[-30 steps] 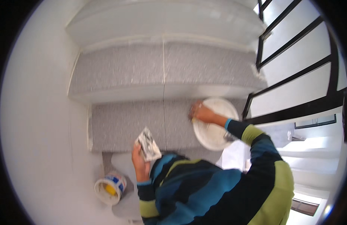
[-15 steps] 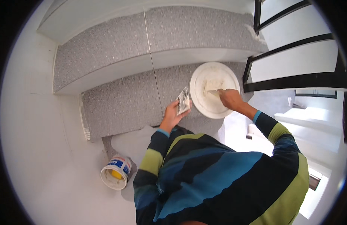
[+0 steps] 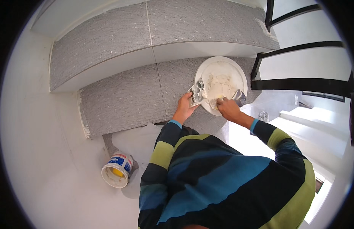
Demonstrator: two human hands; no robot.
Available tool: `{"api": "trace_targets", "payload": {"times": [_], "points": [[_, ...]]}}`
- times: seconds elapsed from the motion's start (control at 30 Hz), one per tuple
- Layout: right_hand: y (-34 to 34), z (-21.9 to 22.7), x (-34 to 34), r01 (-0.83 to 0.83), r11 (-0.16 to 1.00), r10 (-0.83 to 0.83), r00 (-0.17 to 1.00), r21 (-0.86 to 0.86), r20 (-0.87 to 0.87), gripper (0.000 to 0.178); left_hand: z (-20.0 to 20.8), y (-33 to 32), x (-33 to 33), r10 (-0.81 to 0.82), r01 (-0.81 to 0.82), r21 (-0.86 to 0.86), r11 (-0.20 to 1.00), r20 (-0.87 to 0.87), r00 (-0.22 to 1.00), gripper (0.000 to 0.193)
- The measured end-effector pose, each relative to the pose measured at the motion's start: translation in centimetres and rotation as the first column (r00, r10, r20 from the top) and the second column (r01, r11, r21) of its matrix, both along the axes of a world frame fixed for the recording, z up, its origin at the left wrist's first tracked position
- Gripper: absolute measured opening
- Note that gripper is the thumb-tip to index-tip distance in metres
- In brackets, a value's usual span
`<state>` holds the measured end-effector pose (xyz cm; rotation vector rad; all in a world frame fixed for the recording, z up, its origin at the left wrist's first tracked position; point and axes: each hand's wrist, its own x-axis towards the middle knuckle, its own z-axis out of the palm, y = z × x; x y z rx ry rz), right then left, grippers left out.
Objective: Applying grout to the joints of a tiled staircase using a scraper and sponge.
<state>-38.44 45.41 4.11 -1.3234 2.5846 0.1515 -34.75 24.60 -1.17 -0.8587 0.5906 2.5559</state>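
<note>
My left hand (image 3: 185,108) grips a crumpled silvery packet (image 3: 197,93) against the left rim of a round white basin (image 3: 242,78). Off-white powder or paste (image 3: 220,84) lies in the basin. Over the basin's near side, my right hand (image 3: 229,109) is closed on a scraper (image 3: 213,104), with a bit of yellow at the fingers. The scraper's flat end points toward the packet. Just beyond the right hand, a dark grey shiny piece (image 3: 240,97) overlaps the basin's right rim; I cannot make out what it is or whether the hand touches it.
The basin stands on a grey speckled stair tread (image 3: 123,101), with another tread (image 3: 207,23) above. Black railing bars (image 3: 303,84) run along the right. At lower left, a tilted white bucket (image 3: 117,170) with a blue label contains something yellow. A white wall (image 3: 35,114) bounds the left.
The packet has moved up and right onto the basin's rim. My right hand has drawn nearer to it. More pale material shows in the basin, and the grey piece has come into view.
</note>
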Motion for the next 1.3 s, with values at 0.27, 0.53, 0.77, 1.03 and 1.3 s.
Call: {"api": "trace_targets", "payload": {"times": [0.27,0.53,0.77,1.03,1.3], "points": [[-1.3,0.3,-1.0,-0.12,0.989,0.112,0.989,0.085,0.092,0.009,-0.8,-1.9,-0.2,0.076,-0.074,0.034,0.997,-0.073,0.994,0.036],[-10.1,8.7,-3.5,0.097,0.974,-0.06,0.983,-0.206,0.176,0.02,4.8,-9.9,4.3,0.425,-0.442,-0.211,0.872,-0.122,0.897,0.019],[-25.1,11.8,0.5,-0.251,0.564,0.513,0.853,-0.787,0.095,0.024,10.6,-16.8,12.2,0.689,-0.68,-0.277,0.679,-0.08,0.72,0.023],[-33.3,11.4,-0.9,-0.691,0.393,0.817,0.565,-0.607,-0.114,0.038,12.6,-20.2,16.0,0.902,-0.901,-0.157,0.405,-0.094,0.422,0.019],[-40.0,15.8,-0.4,-0.745,0.401,0.863,0.502,-0.533,-0.054,0.048,11.8,-24.2,17.8,0.833,-0.747,-0.636,0.192,-0.297,0.467,0.01]]}}
